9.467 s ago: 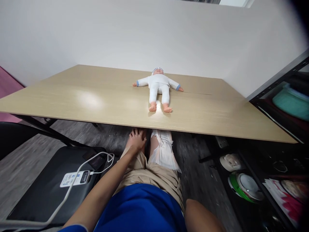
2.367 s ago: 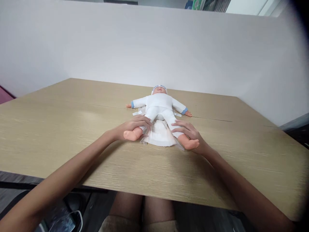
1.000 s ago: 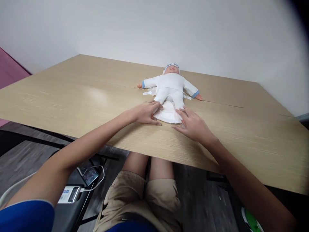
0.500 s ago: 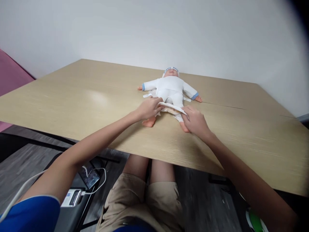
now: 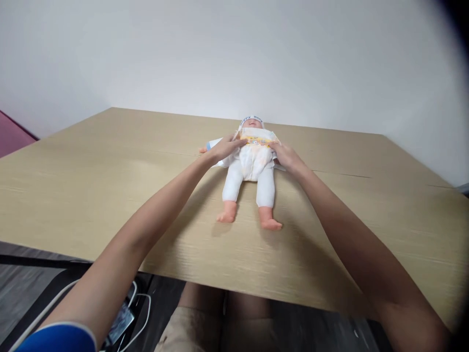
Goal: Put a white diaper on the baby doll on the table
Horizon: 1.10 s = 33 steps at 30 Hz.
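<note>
A baby doll (image 5: pixel 231 188) in a white suit and a printed cap lies on its back, feet toward me. Between its legs and up over its belly runs a white diaper (image 5: pixel 252 160) with a yellow patterned band. My left hand (image 5: pixel 227 147) pinches the diaper's front edge at the left. At the right end of that edge, my right hand (image 5: pixel 287 155) grips it too. The front panel is stretched between both hands over the doll's chest. My hands hide most of the doll's arms.
The doll lies on a wide wooden table (image 5: pixel 110 195), which ends at a pale wall (image 5: pixel 234 58). Something pink (image 5: pixel 14 132) stands beyond the left edge. Below the near edge, a white cable (image 5: pixel 144 318) hangs near a dark seat at the left.
Both hands have carried the diaper's front panel from the doll's lower legs up over its belly and chest. The legs and feet are now uncovered. The view has shifted slightly.
</note>
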Each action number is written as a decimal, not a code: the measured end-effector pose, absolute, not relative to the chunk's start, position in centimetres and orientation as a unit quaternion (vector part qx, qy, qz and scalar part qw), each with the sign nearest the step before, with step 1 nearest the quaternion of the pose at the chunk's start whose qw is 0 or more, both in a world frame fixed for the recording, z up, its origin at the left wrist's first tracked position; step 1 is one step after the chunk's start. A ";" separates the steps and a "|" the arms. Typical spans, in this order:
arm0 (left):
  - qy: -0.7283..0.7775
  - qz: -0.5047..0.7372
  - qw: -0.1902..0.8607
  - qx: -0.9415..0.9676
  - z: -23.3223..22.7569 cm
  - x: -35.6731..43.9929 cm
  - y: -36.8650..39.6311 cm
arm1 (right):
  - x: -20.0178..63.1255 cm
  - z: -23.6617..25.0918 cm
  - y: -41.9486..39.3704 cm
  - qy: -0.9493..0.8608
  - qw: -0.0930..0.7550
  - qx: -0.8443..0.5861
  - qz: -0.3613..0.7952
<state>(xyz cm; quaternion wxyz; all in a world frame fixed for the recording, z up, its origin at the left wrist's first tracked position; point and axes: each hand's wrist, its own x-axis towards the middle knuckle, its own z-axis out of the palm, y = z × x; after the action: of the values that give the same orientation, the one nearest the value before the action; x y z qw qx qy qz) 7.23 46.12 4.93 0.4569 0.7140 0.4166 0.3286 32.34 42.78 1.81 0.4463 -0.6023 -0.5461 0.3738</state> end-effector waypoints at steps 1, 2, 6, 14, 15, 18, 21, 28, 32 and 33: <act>0.426 0.326 0.476 0.697 4.6 7.3 46.9 | 32.4 1.7 43.7 -0.524 0.440 -0.603 0.410; 0.433 0.325 0.498 0.678 4.1 7.4 47.6 | 32.3 1.5 44.4 -0.508 0.434 -0.602 0.437; 0.416 0.332 0.598 0.599 2.3 7.2 48.4 | 32.3 0.8 44.4 -0.480 0.434 -0.576 0.499; 0.385 0.282 0.669 0.570 2.3 4.2 43.4 | 32.4 1.6 37.3 -0.483 0.384 -0.526 0.585; 0.391 0.276 0.669 0.569 2.5 3.9 43.0 | 32.5 1.7 36.9 -0.486 0.385 -0.523 0.585; 0.396 0.274 0.646 0.593 2.9 3.6 42.7 | 33.1 1.6 36.5 -0.481 0.429 -0.538 0.544; 0.427 0.306 0.571 0.631 3.4 3.6 43.3 | 33.9 0.6 36.5 -0.489 0.470 -0.593 0.434; 0.498 0.378 0.270 0.732 5.9 5.5 42.7 | 36.2 -2.8 32.7 -0.560 0.399 -0.708 0.162; 0.380 0.318 0.137 0.858 6.9 9.4 39.5 | 36.7 -4.1 31.6 -0.587 0.306 -0.744 0.095; 0.361 0.289 0.115 0.879 6.8 10.4 38.8 | 36.8 -4.2 31.7 -0.590 0.294 -0.747 0.091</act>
<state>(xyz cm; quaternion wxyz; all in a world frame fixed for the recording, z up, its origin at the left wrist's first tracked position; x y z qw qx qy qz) 10.42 38.79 6.80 0.1147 0.8792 0.3608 0.2893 36.76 31.67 -4.20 0.2944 -0.7466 -0.5896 0.0914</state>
